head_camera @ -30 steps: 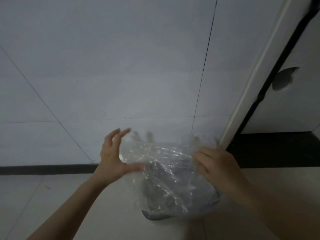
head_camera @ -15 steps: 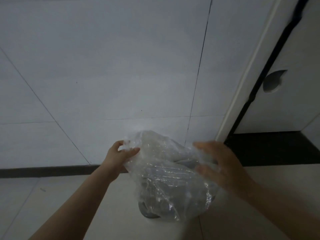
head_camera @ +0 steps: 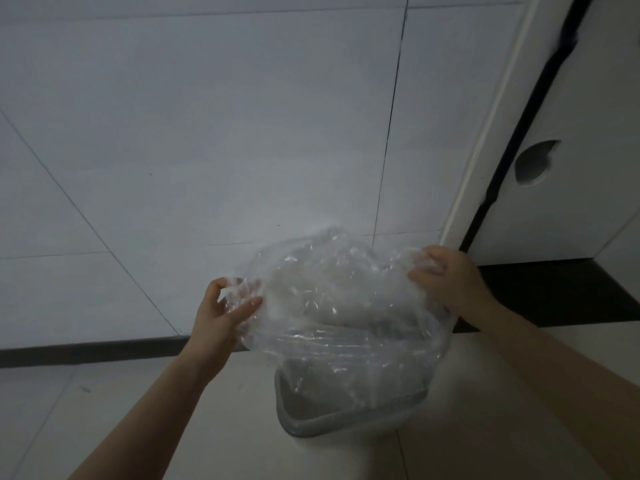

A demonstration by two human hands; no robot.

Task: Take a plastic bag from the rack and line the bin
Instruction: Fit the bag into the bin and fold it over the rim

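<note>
A clear plastic bag [head_camera: 332, 306] was held stretched wide just above a grey bin [head_camera: 304, 415] that sat on the tiled floor [head_camera: 138, 410]. The bag's left edge was pinched in the left hand [head_camera: 221, 313], fingers clenched round the crinkled film, and the right edge was gripped the same way by the right hand [head_camera: 446, 275]. The bag's lower part was draped over the bin's far side, so only the near rim was seen. A white tiled wall [head_camera: 207, 133] stood right behind it all.

Bag [head_camera: 332, 306] – clear glossy crinkled plastic; bin [head_camera: 311, 420] – smooth.
</note>
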